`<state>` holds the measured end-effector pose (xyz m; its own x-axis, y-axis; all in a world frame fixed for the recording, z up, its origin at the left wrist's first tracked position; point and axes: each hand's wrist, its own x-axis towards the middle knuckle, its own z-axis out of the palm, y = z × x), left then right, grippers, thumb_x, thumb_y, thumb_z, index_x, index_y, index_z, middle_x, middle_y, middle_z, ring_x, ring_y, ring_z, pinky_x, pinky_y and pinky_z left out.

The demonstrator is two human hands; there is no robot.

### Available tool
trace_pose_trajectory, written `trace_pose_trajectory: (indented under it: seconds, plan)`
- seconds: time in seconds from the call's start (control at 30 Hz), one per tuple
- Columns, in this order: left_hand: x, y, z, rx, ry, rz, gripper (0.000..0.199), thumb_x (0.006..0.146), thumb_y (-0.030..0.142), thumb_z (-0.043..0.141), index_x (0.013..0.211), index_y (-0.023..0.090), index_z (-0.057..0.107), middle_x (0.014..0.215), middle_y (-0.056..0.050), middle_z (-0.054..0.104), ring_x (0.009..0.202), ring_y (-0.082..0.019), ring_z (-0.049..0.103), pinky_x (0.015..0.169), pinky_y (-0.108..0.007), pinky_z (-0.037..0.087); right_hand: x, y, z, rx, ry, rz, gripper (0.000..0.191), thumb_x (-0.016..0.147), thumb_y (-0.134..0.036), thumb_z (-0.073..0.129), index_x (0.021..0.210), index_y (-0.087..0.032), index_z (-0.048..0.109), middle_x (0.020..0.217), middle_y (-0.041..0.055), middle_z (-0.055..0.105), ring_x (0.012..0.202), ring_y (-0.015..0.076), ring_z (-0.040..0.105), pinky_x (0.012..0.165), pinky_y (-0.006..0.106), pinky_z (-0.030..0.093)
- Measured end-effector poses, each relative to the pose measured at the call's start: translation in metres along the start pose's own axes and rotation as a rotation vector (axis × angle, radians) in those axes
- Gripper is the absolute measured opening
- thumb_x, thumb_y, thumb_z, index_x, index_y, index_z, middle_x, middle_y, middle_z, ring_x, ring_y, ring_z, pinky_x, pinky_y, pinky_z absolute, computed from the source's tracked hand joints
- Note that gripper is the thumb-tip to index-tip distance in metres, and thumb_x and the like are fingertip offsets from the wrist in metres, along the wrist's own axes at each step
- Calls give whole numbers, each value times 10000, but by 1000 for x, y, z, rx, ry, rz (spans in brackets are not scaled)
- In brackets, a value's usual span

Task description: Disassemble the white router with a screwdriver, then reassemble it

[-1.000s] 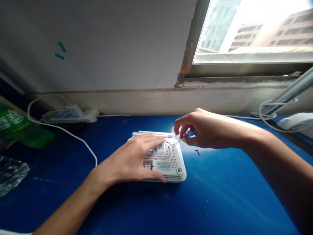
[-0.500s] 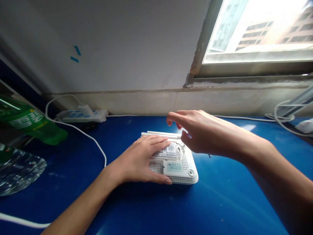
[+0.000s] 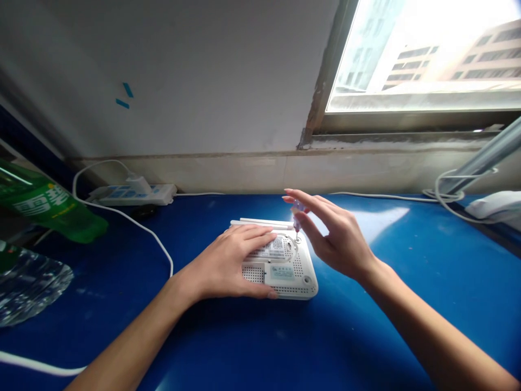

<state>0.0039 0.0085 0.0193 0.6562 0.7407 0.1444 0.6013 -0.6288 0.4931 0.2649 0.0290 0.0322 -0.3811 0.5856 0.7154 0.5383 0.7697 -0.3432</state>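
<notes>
A white router [image 3: 300, 267] lies upside down on the blue table, its vents, labels and corner screw recesses facing up and its antennas folded along the far edge. My left hand [image 3: 228, 263] grips its left part, fingers across the top and thumb along the near edge, covering part of a label. With the fingertips of my right hand [image 3: 340, 233] I pinch the pale purple handle of a small screwdriver [image 3: 298, 212]. It stands nearly upright, its tip at the recess in the router's far right corner.
On the left lie a green soda bottle [image 3: 61, 209] and a clear plastic bottle [image 3: 35, 285]. Behind them a power strip [image 3: 163, 194] with a plugged-in white adapter sits by the wall. White cables run along the wall, with a loop around a metal post [image 3: 474, 163] at right.
My right hand has turned more upright, and the screwdriver in its fingers now shows clearly over the far right recess. My left hand stays on the router. The view has shifted slightly.
</notes>
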Motion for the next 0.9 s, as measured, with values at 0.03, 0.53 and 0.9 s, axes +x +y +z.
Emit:
trace_pose_trajectory:
  seconds: [0.03,0.53,0.9]
  plan:
    - [0,1,0,1,0,-7,992,734,653,935,1583,270,594,1655,-134,554,1558,-413,477,1307,-618,346,0,-1,0,51,-2,24,397,1102,-231,539,1485,-238,643,1320,124,802,1053,251,804,895,412,639]
    - [-2,4,1,25,15,-10,977,755,643,926,1595,285,581,1650,-140,558,1538,-415,503,1282,-611,396,3,-7,7,183,118,126,370,1099,-215,518,1402,-273,723,1246,105,796,1048,240,785,886,416,648]
    - [-1,6,-2,49,-14,-1,974,783,670,895,1600,249,574,1666,-138,539,1559,-412,475,1304,-611,362,0,-1,3,196,162,153,254,1057,-289,676,1276,-306,804,1065,67,727,831,200,721,755,391,627]
